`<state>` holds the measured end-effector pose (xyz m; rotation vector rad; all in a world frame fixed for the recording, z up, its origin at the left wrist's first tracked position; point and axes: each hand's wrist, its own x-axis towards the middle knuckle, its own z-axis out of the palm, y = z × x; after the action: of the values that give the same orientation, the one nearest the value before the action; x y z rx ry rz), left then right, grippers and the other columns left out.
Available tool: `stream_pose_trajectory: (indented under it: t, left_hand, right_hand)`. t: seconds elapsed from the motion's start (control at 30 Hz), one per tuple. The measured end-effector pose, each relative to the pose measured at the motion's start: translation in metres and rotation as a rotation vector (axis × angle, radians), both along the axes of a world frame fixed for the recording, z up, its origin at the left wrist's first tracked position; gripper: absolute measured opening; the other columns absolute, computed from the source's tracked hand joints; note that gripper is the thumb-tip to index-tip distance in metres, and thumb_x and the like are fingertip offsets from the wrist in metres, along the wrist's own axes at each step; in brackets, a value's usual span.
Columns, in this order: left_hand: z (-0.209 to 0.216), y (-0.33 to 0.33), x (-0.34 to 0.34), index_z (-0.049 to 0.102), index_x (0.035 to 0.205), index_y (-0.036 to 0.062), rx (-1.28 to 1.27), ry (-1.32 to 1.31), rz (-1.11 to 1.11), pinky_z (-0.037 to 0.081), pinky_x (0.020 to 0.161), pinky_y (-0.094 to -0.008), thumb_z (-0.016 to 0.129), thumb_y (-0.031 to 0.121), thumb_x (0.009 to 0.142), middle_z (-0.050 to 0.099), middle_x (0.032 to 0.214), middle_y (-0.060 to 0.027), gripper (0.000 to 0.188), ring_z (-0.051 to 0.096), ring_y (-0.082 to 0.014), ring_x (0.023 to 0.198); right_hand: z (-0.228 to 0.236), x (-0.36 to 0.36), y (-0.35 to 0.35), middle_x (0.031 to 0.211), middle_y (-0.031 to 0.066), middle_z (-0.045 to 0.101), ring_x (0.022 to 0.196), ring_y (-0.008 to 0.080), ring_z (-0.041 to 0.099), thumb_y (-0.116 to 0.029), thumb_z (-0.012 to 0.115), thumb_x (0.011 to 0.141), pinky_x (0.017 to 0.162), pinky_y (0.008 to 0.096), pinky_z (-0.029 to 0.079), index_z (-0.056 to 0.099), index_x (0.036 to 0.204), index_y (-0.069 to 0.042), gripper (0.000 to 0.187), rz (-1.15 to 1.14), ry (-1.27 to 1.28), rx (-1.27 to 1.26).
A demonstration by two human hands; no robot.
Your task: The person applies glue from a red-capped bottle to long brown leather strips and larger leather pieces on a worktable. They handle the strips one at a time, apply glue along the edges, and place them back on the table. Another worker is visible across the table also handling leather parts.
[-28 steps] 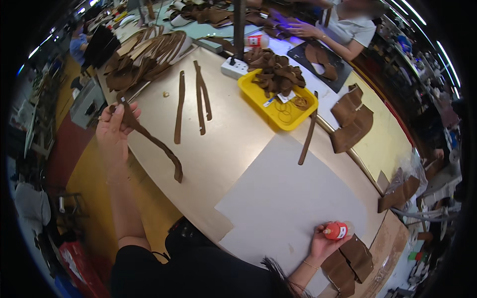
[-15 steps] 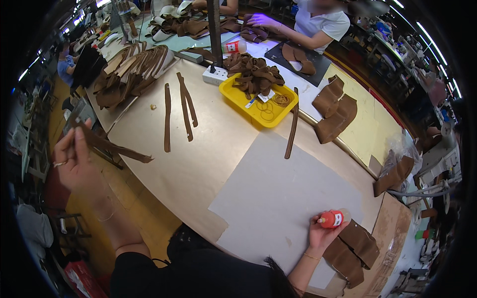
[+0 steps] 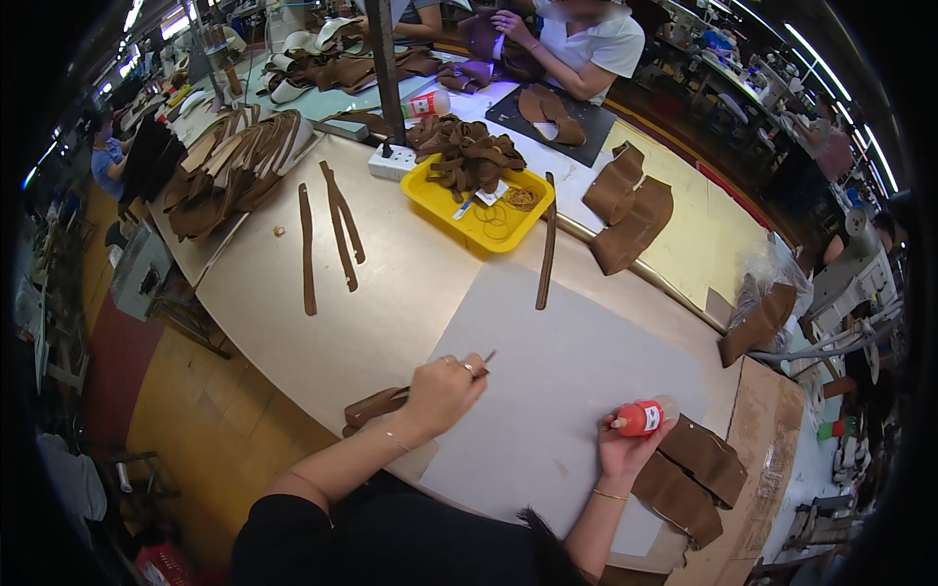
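Observation:
Over the grey sheet (image 3: 508, 322), my left hand (image 3: 445, 396) has its fingers closed on a brown strip (image 3: 376, 405). The strip trails back over the table's near edge, and its narrow tip pokes out past my fingertips. My right hand (image 3: 625, 451), farther right, is wrapped round a red squeeze bottle (image 3: 640, 418) with a pale nozzle tilted to the left. Two wide brown pieces (image 3: 699, 479) lie beside that hand. Several more narrow brown strips (image 3: 308, 249) rest flat on the table, one of them (image 3: 547, 239) by the yellow tray (image 3: 479, 239).
Brown strips and rubber bands fill the tray. A white power strip (image 3: 391, 162) and a dark post (image 3: 385, 78) stand behind it. A stack of brown pieces (image 3: 234, 166) sits at the far left. Across the table a person in a white shirt (image 3: 591, 49) handles brown pieces.
My left hand has swung from beyond the table's left edge to over the grey sheet, bringing the brown strip along. The right hand still holds the bottle. The view has shifted slightly.

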<state>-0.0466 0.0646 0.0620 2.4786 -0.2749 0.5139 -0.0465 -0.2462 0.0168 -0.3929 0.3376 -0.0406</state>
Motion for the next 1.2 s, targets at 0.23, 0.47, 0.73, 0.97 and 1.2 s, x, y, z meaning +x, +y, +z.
stream_pose_trajectory:
  t: [0.23,0.47,0.73,0.97,1.2]
  left_hand:
    - [-0.014,-0.043,0.012,0.057,0.082,0.0097,0.096,-0.044,-0.24,0.048,0.056,-0.0312,0.071,0.013,0.075,0.058,0.065,-0.0049,0.016,0.059,-0.0195,0.07]
    - [-0.024,-0.066,0.016,0.056,0.097,0.0039,0.002,0.134,-0.307,0.05,0.061,-0.0364,0.062,0.011,0.083,0.061,0.07,-0.0096,0.016,0.061,-0.0247,0.074]
    - [-0.035,-0.077,0.013,0.052,0.101,0.0034,-0.087,0.319,-0.364,0.051,0.066,-0.0413,0.062,0.01,0.084,0.061,0.076,-0.0139,0.021,0.061,-0.0306,0.076]
    - [-0.043,-0.08,0.008,0.05,0.1,0.0024,-0.189,0.344,-0.404,0.049,0.068,-0.045,0.06,0.008,0.084,0.061,0.079,-0.0172,0.019,0.061,-0.0349,0.079]
    - [-0.042,-0.092,0.008,0.053,0.108,-0.0003,-0.437,0.438,-0.411,0.051,0.073,-0.0386,0.055,0.0,0.083,0.062,0.088,-0.0173,0.025,0.063,-0.0323,0.083]
  right_hand:
    - [-0.009,0.0,-0.008,0.094,0.0036,0.064,0.085,0.0208,0.059,-0.066,0.058,0.082,0.075,0.0384,0.046,0.058,0.109,-0.012,0.06,0.082,-0.118,-0.014]
    - [-0.005,0.002,-0.003,0.088,0.0062,0.061,0.077,0.0224,0.054,-0.069,0.057,0.079,0.068,0.04,0.045,0.058,0.107,-0.01,0.065,-0.017,0.019,0.015]
    - [-0.001,0.001,-0.002,0.088,0.0064,0.061,0.077,0.0223,0.055,-0.068,0.057,0.08,0.069,0.0406,0.046,0.058,0.108,-0.01,0.064,-0.016,0.017,0.028]
    - [-0.002,0.001,-0.003,0.09,0.0063,0.061,0.078,0.0224,0.054,-0.068,0.058,0.08,0.071,0.0412,0.047,0.057,0.108,-0.011,0.064,0.0,0.005,0.023]
    - [-0.002,0.002,-0.002,0.089,0.0054,0.06,0.077,0.0224,0.054,-0.068,0.057,0.08,0.07,0.041,0.046,0.057,0.108,-0.011,0.064,-0.005,0.004,0.02]
